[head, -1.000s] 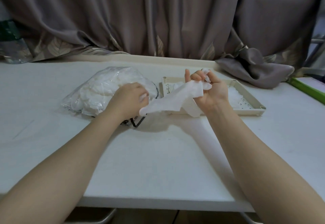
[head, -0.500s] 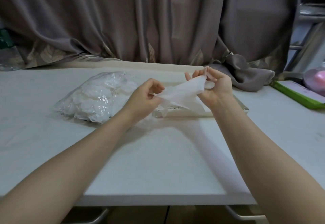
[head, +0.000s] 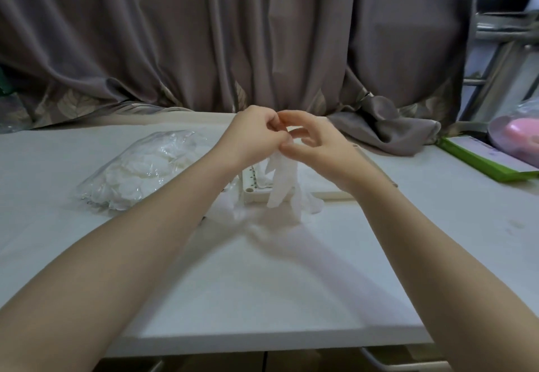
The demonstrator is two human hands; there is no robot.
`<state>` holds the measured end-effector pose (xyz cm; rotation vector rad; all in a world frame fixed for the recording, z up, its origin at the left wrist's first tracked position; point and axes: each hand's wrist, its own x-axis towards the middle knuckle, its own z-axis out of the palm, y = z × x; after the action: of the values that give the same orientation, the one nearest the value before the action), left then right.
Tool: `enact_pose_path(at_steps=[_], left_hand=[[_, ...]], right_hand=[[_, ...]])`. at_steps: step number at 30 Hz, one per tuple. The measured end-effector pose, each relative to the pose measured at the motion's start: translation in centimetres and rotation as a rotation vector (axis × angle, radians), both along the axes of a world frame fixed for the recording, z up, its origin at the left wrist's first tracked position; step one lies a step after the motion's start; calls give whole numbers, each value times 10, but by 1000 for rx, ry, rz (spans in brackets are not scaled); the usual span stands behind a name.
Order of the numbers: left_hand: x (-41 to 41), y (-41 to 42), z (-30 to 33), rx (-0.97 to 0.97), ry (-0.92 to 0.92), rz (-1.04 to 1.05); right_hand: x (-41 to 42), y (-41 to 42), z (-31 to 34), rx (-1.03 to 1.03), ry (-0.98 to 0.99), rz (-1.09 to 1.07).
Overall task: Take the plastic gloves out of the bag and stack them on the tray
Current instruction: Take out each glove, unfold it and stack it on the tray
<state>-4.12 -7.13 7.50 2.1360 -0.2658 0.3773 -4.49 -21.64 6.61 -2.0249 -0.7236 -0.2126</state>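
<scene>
Above the near edge of the tray (head: 332,195), a translucent plastic glove (head: 281,180) hangs straight down from your fingers, its long axis near vertical and its loose lower end draping over the tray's front rim toward the white table (head: 262,269). You pinch its top edge with both hands at once: your left hand (head: 253,135) has its fingers curled tight on the film, and your right hand (head: 315,144) meets it fingertip to fingertip, thumb and forefinger closed on the same edge while the other fingers stay loosely bent. Both hands sit level and touching, raised over the tray, with your right wrist nearer to the tray's middle. Laying the glove flat would, by the look of it, mean carrying it away from you and lowering it. To your left, well apart from the grip, lies the clear bag (head: 145,173), bulging with more gloves. A grey curtain (head: 262,36) closes the scene behind.
</scene>
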Motion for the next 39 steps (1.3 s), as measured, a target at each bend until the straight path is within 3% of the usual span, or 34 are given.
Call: enact_pose_path(at_steps=[5, 9, 13, 16, 21, 29, 35, 37, 39], left_hand=[[5, -5, 12, 72, -13, -16], [10, -7, 14, 176, -5, -12], [19, -13, 15, 189, 28, -33], [24, -20, 20, 222, -27, -24], [27, -27, 23, 204, -54, -50], [49, -11, 22, 177, 37, -116], [87, -7, 8, 275, 37, -5], [102, -12, 6, 295, -42, 58], [112, -17, 11, 319, -243, 115]], right_hand=[[14, -3, -2, -151, -104, -176], [28, -16, -7, -222, -89, -491], [26, -27, -5, 50, 97, -217], [24, -27, -6, -108, 37, -63], [35, -24, -2, -223, -82, -275], [66, -64, -9, -358, 36, -286], [112, -91, -14, -264, 56, -388], [130, -93, -11, -214, -51, -451], [142, -94, -4, -143, -243, -509]])
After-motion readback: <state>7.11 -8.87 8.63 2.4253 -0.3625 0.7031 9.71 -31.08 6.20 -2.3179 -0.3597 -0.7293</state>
